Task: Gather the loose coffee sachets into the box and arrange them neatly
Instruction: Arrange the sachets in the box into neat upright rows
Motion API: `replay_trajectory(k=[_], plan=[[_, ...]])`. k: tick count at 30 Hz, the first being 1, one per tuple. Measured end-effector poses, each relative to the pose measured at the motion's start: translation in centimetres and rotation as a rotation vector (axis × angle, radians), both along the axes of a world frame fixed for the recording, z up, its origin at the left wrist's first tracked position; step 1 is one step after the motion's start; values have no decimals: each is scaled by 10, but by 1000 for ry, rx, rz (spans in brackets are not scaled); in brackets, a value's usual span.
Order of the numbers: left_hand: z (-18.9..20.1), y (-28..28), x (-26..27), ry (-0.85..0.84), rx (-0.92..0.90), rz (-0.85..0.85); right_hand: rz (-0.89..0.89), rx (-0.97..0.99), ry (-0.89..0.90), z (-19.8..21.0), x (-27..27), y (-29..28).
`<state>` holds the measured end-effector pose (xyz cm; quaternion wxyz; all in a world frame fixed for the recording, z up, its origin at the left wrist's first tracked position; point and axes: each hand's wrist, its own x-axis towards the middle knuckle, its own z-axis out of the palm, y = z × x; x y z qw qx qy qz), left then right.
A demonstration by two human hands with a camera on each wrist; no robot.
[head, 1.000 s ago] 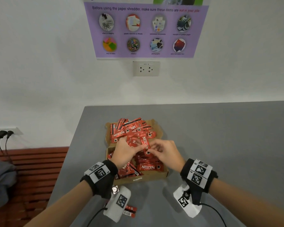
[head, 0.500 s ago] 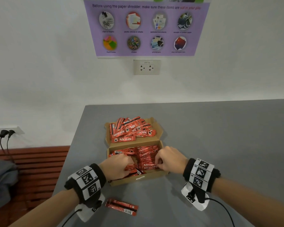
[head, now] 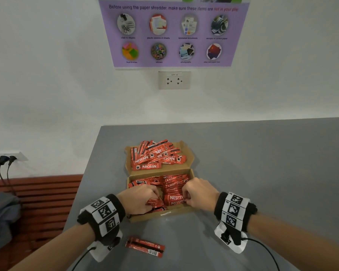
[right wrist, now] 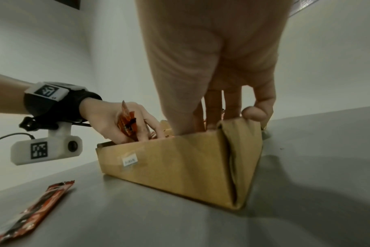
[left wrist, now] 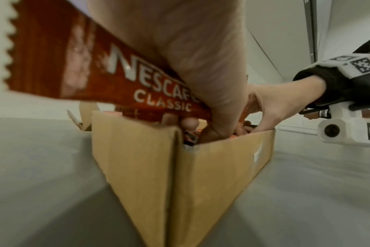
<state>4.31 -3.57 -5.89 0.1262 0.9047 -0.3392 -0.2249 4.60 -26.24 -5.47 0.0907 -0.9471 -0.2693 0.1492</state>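
- The cardboard box point(head: 160, 215) sat on the grey worktop point(head: 262, 173) with its lid flap point(head: 190, 159) folded back flat toward the wall.
- A heap of red coffee sachets point(head: 157, 157) lay criss-crossed on the lid flap, while more sachets point(head: 174, 184) lay packed inside the box in rough rows.
- The left hand point(head: 138, 198) was down in the near left part of the box, fingers curled round a bunch of sachets; in the left wrist view one held sachet point(left wrist: 108, 70) stuck out beside the palm, above the box corner.
- The right hand point(head: 199, 192) was in the near right part of the box, fingers bent and pinching at the stacked sachets there; in the right wrist view its fingertips point(right wrist: 213, 120) reached down behind the box wall, and the little finger rested on the near right corner.
- The two hands were near each other but apart.
- One loose sachet point(head: 145, 247) lay flat on the worktop, outside the box, near the left wrist.
- On the wall behind hung a purple poster point(head: 173, 34) above a socket point(head: 174, 80).
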Motion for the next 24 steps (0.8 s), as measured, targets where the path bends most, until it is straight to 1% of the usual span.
replay_trajectory(k=[3,6,9,12,17,24], plan=[[-2,1,0,-12,-16,8,-4,5,-14,-1,0,-1],[-1,-1,0,-36,-85,84,-16,18,-9,-3,1,-2],[7,-11,3,-104,-109,138,-2,16,-13,-3,2,-2],[9,-25,1,-178,-94,100,8,-6,-30,-2,3,-1],[4,-40,-1,-219,-4,58,26,-77,-76,1,5,-2],[-2,-45,1,-179,-1,86,40,-65,-65,5,4,-2]])
